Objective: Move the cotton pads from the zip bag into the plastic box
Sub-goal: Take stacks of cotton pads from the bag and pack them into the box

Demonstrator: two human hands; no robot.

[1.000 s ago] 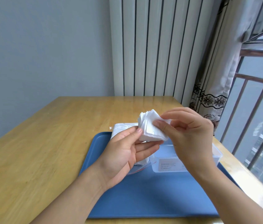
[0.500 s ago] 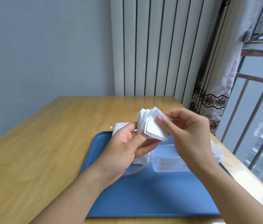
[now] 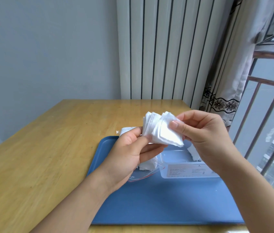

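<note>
Closest to me, the blue tray [image 3: 166,204] lies on the wooden desk [image 3: 40,157], its near half bare. My two forearms come in over it from below. Further in on the tray sits the clear plastic box [image 3: 183,172], label facing me, with a few white pads visible inside at its right end (mostly hidden behind my right wrist). Just left of the box lies the zip bag [image 3: 143,174], crumpled, red seal line showing, more white pads still inside; my left hand covers most of it from view, and its far end pokes out past the tray's back edge.

Now the hands, both raised above the tray. My left hand [image 3: 129,152], palm up, fingers curled, pinches the left lower side of a fanned stack of cotton pads [image 3: 159,130]. My right hand [image 3: 205,133] grips the same stack from the right, thumb pressed flat on the front pad, fingers curled behind. The stack hangs in the air between both hands, over the gap between bag and box, touching neither.

Beyond, bare desk runs to the grey wall; a white ribbed radiator [image 3: 158,47] stands behind, a patterned curtain [image 3: 225,98] and window bars [image 3: 267,115] on the right.
</note>
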